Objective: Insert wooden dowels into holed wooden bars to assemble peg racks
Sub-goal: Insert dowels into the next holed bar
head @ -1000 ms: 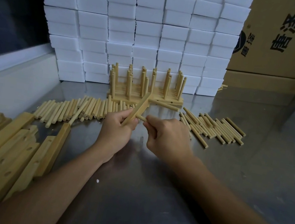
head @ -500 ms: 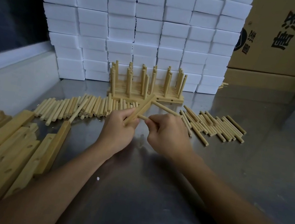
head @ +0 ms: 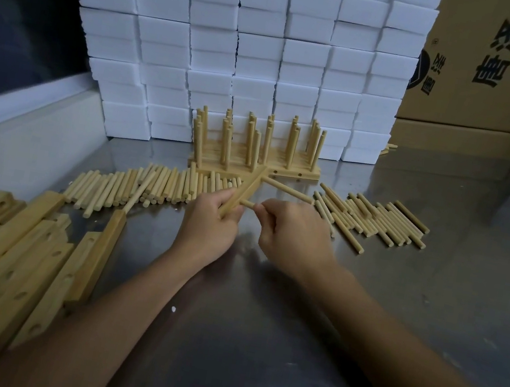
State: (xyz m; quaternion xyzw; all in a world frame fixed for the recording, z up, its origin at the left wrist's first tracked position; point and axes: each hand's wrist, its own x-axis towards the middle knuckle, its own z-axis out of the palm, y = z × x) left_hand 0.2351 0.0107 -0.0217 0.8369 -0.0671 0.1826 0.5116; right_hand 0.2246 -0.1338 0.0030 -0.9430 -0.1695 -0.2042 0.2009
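Since 0.5 s ago: little change; both hands remain mid-surface, dowel end still at the bar. Left hand [head: 212, 224] grips a pale holed bar [head: 242, 189], tilted up toward the far edge. One dowel [head: 286, 189] already juts from its upper end. Right hand [head: 294, 233] pinches a second dowel [head: 246, 204], tip touching the bar's lower part.

Right hand [head: 294, 233] hides most of its dowel [head: 246, 204].
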